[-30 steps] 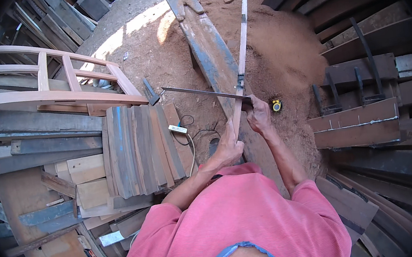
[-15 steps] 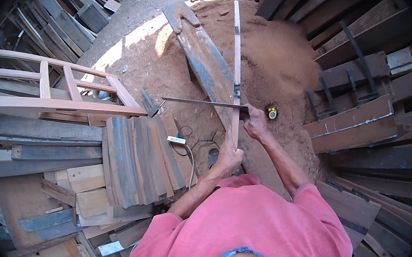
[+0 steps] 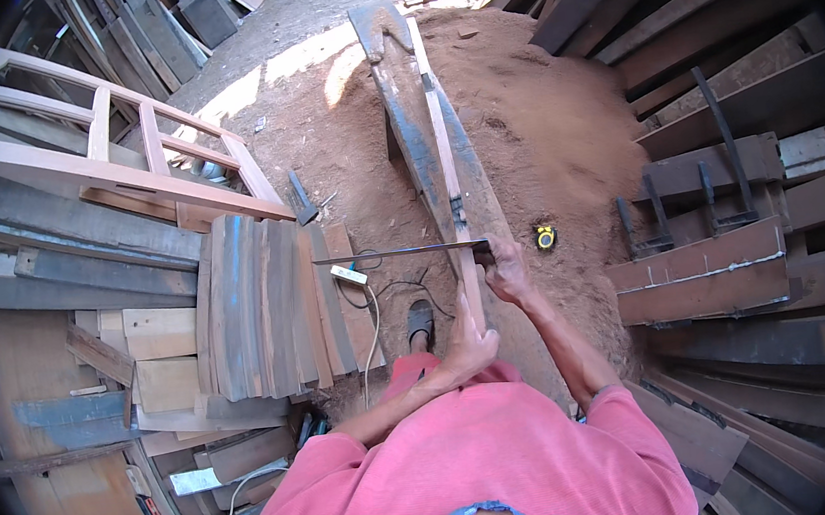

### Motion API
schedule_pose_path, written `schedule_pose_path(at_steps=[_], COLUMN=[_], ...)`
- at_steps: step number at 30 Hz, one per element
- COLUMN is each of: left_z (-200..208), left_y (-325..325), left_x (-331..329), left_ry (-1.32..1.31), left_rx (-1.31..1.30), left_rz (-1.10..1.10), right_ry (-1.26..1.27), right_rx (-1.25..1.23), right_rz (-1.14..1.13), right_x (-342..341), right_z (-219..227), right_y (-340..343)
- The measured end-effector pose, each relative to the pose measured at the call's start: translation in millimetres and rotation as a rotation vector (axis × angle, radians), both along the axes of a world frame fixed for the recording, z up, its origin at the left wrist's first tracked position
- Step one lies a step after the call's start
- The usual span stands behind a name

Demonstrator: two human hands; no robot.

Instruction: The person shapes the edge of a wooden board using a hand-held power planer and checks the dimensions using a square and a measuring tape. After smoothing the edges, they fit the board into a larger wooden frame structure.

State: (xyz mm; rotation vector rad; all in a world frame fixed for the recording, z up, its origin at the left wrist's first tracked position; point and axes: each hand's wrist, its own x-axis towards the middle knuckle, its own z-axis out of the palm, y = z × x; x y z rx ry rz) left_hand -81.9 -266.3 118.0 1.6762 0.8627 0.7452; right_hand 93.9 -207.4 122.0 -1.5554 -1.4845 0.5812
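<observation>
A narrow, pale wooden strip (image 3: 444,154) lies lengthwise on a long, heavy, dark plank (image 3: 407,127) that runs away from me over the sawdust. My left hand (image 3: 469,342) grips the near end of the strip. My right hand (image 3: 504,270) holds one end of a thin metal square (image 3: 392,253). The long blade of the square reaches out to the left, across the strip. The two hands are close together, right hand just beyond the left.
A yellow tape measure (image 3: 545,236) lies on the sawdust right of my right hand. A stack of boards (image 3: 268,313), a white power strip (image 3: 347,274), a hatchet-like tool (image 3: 301,199) and a wooden frame (image 3: 120,157) are at left. Dark timbers (image 3: 715,266) crowd the right.
The metal square has swung from a slant to lie level across the strip. Both hands stay on the strip and square; the view has shifted slightly.
</observation>
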Motion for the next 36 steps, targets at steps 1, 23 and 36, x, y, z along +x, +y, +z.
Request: schedule_pose_path(at_steps=[1,23,36], left_z=[-3.4,146.0,209.7], left_y=[-4.0,101.7,156.6], left_x=[-8.2,-63.1,-64.5], left_ry=[-0.008,-0.267,-0.229], left_rx=[0.063,0.21,0.277], left_rz=[-0.043,0.078,-0.115], right_ry=[-0.017,0.006,0.027], right_rx=[-0.006,0.127,0.0], right_rz=[-0.002,-0.108,-0.052], right_x=[1.1,21.5,46.0], right_z=[-6.1,95.8,100.9], right_y=[-0.5,213.7,325.2])
